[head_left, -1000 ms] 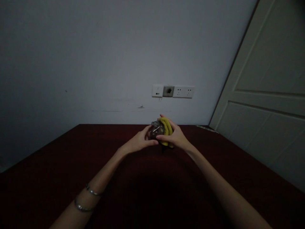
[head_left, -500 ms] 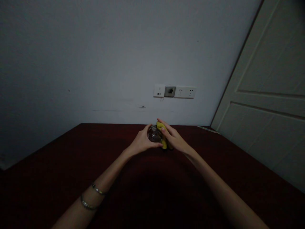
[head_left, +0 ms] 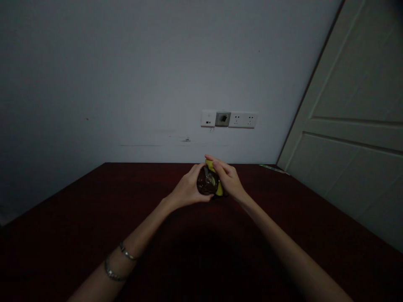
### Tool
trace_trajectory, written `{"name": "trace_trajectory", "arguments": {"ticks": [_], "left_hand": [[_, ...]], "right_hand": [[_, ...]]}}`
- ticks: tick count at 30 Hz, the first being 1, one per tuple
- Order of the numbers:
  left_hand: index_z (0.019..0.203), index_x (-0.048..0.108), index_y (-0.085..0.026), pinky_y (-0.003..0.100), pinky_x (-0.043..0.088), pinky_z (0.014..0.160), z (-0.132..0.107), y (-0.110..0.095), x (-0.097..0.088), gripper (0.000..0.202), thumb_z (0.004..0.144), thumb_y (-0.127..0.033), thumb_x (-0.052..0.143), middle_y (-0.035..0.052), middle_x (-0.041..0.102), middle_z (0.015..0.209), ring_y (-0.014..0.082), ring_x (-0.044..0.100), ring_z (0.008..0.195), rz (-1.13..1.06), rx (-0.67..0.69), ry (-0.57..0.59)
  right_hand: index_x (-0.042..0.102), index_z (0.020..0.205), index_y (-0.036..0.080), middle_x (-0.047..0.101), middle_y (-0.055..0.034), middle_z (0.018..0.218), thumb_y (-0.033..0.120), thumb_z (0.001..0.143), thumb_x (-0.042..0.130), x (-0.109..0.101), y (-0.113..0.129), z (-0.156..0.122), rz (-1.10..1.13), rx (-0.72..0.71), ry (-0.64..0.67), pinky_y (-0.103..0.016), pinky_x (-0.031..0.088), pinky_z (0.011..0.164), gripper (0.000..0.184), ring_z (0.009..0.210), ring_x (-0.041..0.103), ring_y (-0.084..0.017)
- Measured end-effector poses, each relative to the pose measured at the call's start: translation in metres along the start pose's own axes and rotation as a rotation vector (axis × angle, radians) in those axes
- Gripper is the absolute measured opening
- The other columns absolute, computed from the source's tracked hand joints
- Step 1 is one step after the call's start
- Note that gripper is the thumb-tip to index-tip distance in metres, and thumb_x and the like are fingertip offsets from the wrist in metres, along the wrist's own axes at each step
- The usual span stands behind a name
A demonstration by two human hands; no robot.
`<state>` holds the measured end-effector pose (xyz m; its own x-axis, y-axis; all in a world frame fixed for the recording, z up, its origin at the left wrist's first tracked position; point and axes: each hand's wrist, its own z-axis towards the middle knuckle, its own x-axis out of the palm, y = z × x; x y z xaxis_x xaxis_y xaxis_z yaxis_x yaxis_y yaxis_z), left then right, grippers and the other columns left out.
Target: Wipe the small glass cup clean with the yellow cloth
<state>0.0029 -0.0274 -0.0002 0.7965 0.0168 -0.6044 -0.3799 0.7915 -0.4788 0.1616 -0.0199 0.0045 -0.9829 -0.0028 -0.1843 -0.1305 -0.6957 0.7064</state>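
My left hand [head_left: 189, 188] curls around a clear, shiny drinking glass [head_left: 206, 181], thumb below and fingers on its far side. The dark red table shows through the glass, whose rounded end faces me. Against its right side my right hand [head_left: 230, 179] presses a yellow cloth [head_left: 219, 189], with the fingers bent over the cloth. Part of the cloth sticks out above the glass and part below. The far side of the glass is hidden by my hands.
The dark red table [head_left: 126, 218] runs up to a pale wall [head_left: 141, 75]. Sockets and switch plates [head_left: 229, 119] are set in the wall. A panelled door [head_left: 355, 138] rises at the right, and a thin flat strip [head_left: 273, 169] lies at the table's back right.
The glass has turned and tilted a little in my left hand. My right hand's fingers have bent more over the yellow cloth along its side. The view has shifted slightly.
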Motion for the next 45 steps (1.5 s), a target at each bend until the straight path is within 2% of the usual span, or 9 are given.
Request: {"name": "trace_trajectory", "arguments": {"ticks": [2, 5, 11, 14, 21, 30, 34, 40, 45], "left_hand": [[0.125, 0.037, -0.016, 0.045, 0.039, 0.098, 0.0, 0.0, 0.0, 0.078, 0.057, -0.029, 0.073, 0.0121, 0.051, 0.121, 0.0271, 0.05, 0.113, -0.002, -0.004, -0.017], [0.124, 0.039, -0.015, 0.042, 0.042, 0.095, 0.0, 0.001, 0.001, 0.078, 0.056, -0.03, 0.075, 0.0116, 0.053, 0.119, 0.0262, 0.053, 0.109, -0.028, -0.054, -0.035], [0.114, 0.045, -0.015, 0.033, 0.051, 0.075, -0.001, 0.003, 0.002, 0.061, 0.059, -0.024, 0.071, 0.0059, 0.062, 0.099, 0.0207, 0.061, 0.088, -0.184, -0.21, -0.03], [0.115, 0.046, -0.015, 0.034, 0.05, 0.077, 0.0, 0.0, 0.001, 0.063, 0.059, -0.025, 0.071, 0.0069, 0.062, 0.101, 0.0209, 0.061, 0.089, -0.175, -0.192, -0.024], [0.121, 0.046, -0.015, 0.039, 0.047, 0.088, 0.003, -0.009, 0.0, 0.072, 0.058, -0.035, 0.074, 0.0105, 0.061, 0.111, 0.0234, 0.059, 0.098, -0.142, -0.185, -0.031], [0.106, 0.055, -0.013, 0.032, 0.051, 0.069, 0.001, -0.001, 0.001, 0.052, 0.061, -0.032, 0.072, 0.0078, 0.066, 0.095, 0.0217, 0.063, 0.083, -0.116, -0.334, -0.024], [0.111, 0.053, -0.014, 0.035, 0.051, 0.076, 0.0, -0.004, 0.001, 0.059, 0.06, -0.034, 0.074, 0.0077, 0.065, 0.097, 0.0218, 0.062, 0.086, -0.137, -0.299, -0.024], [0.117, 0.048, -0.013, 0.039, 0.047, 0.088, 0.0, -0.008, 0.001, 0.071, 0.056, -0.033, 0.079, 0.0112, 0.061, 0.111, 0.0237, 0.059, 0.1, -0.359, -0.204, 0.047], [0.108, 0.051, -0.012, 0.034, 0.052, 0.078, 0.002, -0.009, 0.002, 0.063, 0.054, -0.029, 0.079, 0.0099, 0.062, 0.103, 0.0209, 0.061, 0.091, -0.59, -0.301, -0.027]], "right_hand": [[0.062, 0.114, 0.025, 0.061, -0.0043, 0.122, 0.044, 0.089, 0.045, 0.002, 0.002, 0.0, 0.01, 0.023, -0.026, -0.043, 0.037, 0.104, 0.036, 0.117, 0.054, -0.02], [0.06, 0.118, 0.027, 0.054, -0.0033, 0.131, 0.036, 0.09, 0.045, 0.002, 0.01, -0.005, -0.134, -0.138, -0.009, -0.042, 0.034, 0.107, 0.033, 0.123, 0.048, -0.019], [0.054, 0.123, 0.031, 0.039, 0.0009, 0.143, 0.03, 0.084, 0.053, -0.007, 0.021, -0.011, -0.383, -0.432, 0.238, -0.05, 0.029, 0.109, 0.039, 0.133, 0.033, -0.023], [0.056, 0.121, 0.032, 0.043, 0.0006, 0.14, 0.03, 0.086, 0.051, -0.006, 0.021, -0.008, -0.319, -0.372, 0.186, -0.048, 0.033, 0.107, 0.036, 0.128, 0.041, -0.021], [0.068, 0.103, 0.029, 0.064, -0.0038, 0.117, 0.04, 0.086, 0.05, 0.004, 0.017, 0.001, -0.05, 0.003, -0.064, -0.044, 0.038, 0.104, 0.027, 0.115, 0.055, -0.021], [0.06, 0.117, 0.03, 0.047, -0.003, 0.137, 0.032, 0.083, 0.057, 0.001, 0.026, -0.011, -0.36, -0.326, 0.18, -0.046, 0.035, 0.105, 0.034, 0.127, 0.043, -0.023], [0.062, 0.114, 0.029, 0.053, -0.0035, 0.132, 0.033, 0.085, 0.054, -0.001, 0.019, -0.005, -0.215, -0.22, 0.115, -0.044, 0.037, 0.104, 0.03, 0.121, 0.049, -0.021], [0.068, 0.104, 0.022, 0.067, -0.0057, 0.113, 0.047, 0.083, 0.052, -0.002, 0.004, 0.004, 0.142, 0.171, 0.01, -0.045, 0.04, 0.101, 0.036, 0.11, 0.059, -0.023], [0.066, 0.107, 0.027, 0.061, -0.0029, 0.122, 0.041, 0.085, 0.052, -0.002, 0.015, -0.002, 0.064, -0.044, -0.025, -0.043, 0.036, 0.104, 0.03, 0.118, 0.053, -0.02]]}}
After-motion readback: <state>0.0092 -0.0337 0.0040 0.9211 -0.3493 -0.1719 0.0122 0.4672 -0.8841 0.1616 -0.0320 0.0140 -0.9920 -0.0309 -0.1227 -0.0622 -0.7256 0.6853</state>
